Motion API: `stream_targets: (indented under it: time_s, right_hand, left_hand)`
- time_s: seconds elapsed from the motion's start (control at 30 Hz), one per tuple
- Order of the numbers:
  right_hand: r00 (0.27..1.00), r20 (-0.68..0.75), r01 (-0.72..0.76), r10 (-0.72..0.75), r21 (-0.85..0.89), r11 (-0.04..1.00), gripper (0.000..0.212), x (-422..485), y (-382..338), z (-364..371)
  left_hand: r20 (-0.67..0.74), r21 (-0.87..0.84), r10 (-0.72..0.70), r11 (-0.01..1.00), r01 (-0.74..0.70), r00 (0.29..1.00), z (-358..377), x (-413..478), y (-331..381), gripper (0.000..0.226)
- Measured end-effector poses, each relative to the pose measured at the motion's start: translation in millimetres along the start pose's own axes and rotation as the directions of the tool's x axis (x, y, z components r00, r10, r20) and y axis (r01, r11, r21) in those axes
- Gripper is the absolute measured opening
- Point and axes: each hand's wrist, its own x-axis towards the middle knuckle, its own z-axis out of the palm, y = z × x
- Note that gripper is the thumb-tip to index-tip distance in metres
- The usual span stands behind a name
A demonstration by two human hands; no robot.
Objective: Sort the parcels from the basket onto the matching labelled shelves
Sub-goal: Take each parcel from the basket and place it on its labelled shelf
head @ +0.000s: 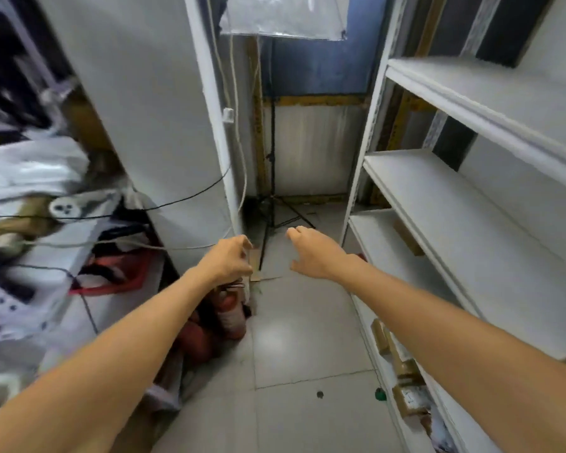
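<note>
Both my arms stretch forward over a tiled aisle. My left hand [230, 258] hangs with loosely curled fingers and holds nothing. My right hand [314, 251] is spread, fingers relaxed, also empty. White shelves [464, 223] run along the right side. One brown parcel [407, 238] lies on a middle shelf board. Several brown parcels [402, 371] sit on the lowest shelf near the floor. No basket is in view. The picture is blurred by motion.
A white cabinet side [164, 125] stands on the left, with cluttered bags, cables and a red item beside it. Red fire extinguishers [226, 315] lie at its foot. A black light stand [272, 204] stands at the aisle's far end.
</note>
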Motion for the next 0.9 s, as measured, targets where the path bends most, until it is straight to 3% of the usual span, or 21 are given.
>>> stream_targets:
  time_s: [0.1, 0.2, 0.4, 0.67, 0.8, 0.9]
  right_hand:
    - [0.979, 0.055, 0.196, -0.197, 0.011, 0.98, 0.049, 38.8, -45.5, 6.4]
    - [0.914, 0.116, 0.389, -0.39, 0.027, 0.921, 0.05, 62.2, -95.9, 14.6]
    - [0.683, 0.196, 0.712, -0.704, 0.036, 0.701, 0.046, 67.7, -204.3, 40.0]
    - [0.324, 0.342, 0.926, -0.882, 0.074, 0.369, 0.037, 30.4, -355.3, 67.1]
    - [0.218, 0.335, 0.944, -0.917, 0.168, 0.285, 0.04, 4.4, -414.1, 78.0]
    - [0.184, 0.366, 0.948, -0.912, 0.178, 0.263, 0.045, -1.1, -446.8, 86.4]
  left_hand:
    - [-0.08, -0.014, -0.166, 0.986, 0.165, 0.983, -23.6, -35.7, -46.9, 0.046]
    - [-0.171, -0.009, -0.302, 0.952, 0.306, 0.938, -39.2, -80.9, -87.1, 0.047]
    - [-0.26, -0.151, -0.57, 0.822, 0.55, 0.78, -40.5, -184.0, -139.3, 0.045]
    - [-0.294, -0.264, -0.822, 0.56, 0.785, 0.488, -29.0, -322.3, -168.6, 0.05]
    - [-0.29, -0.332, -0.891, 0.436, 0.837, 0.349, -27.8, -376.4, -190.0, 0.048]
    - [-0.275, -0.374, -0.92, 0.37, 0.85, 0.28, -33.3, -403.4, -210.4, 0.051]
